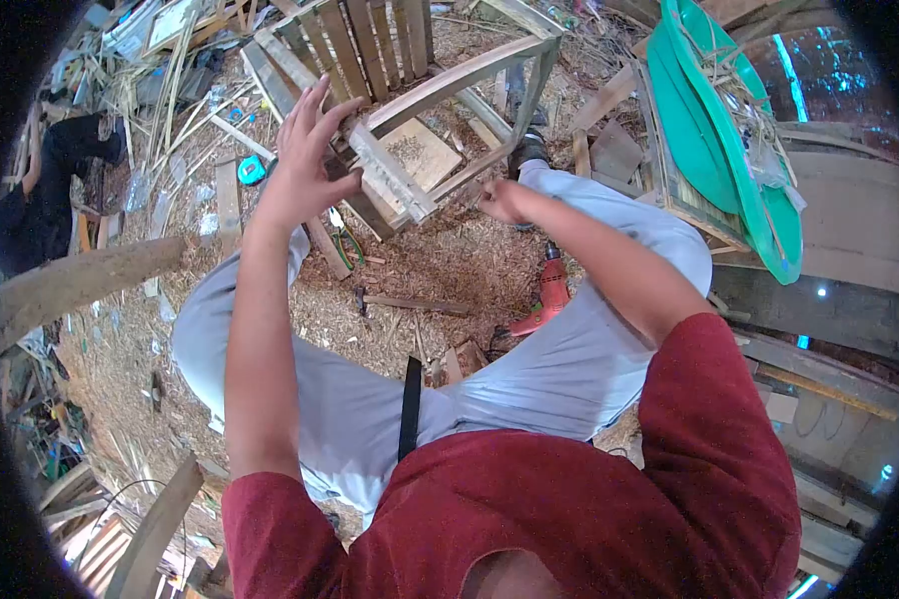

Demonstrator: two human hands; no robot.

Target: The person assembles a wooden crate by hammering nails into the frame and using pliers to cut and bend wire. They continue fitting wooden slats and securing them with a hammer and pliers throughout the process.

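Observation:
A wooden chair frame [449, 85] with a slatted side stands on the ground before my knees. My left hand [308, 165] is at its left corner, fingers spread and thumb apart, by a pale wooden block [395, 180] at the frame's near edge. Whether it touches the wood I cannot tell. To the right of the frame's near corner, my right hand [504, 202] is closed with fingertips pinched together. Anything between them is too small to make out. Pliers with green handles [346, 240], a hammer [415, 303] and a red power drill [547, 295] lie between my legs.
A teal tape measure [252, 170] lies left of the frame among wood strips. Wood shavings [130, 369] cover the ground. Green plastic pieces [709, 150] stand at the right. Another person in dark clothes [60, 170] is at the far left, near a curved timber [100, 280].

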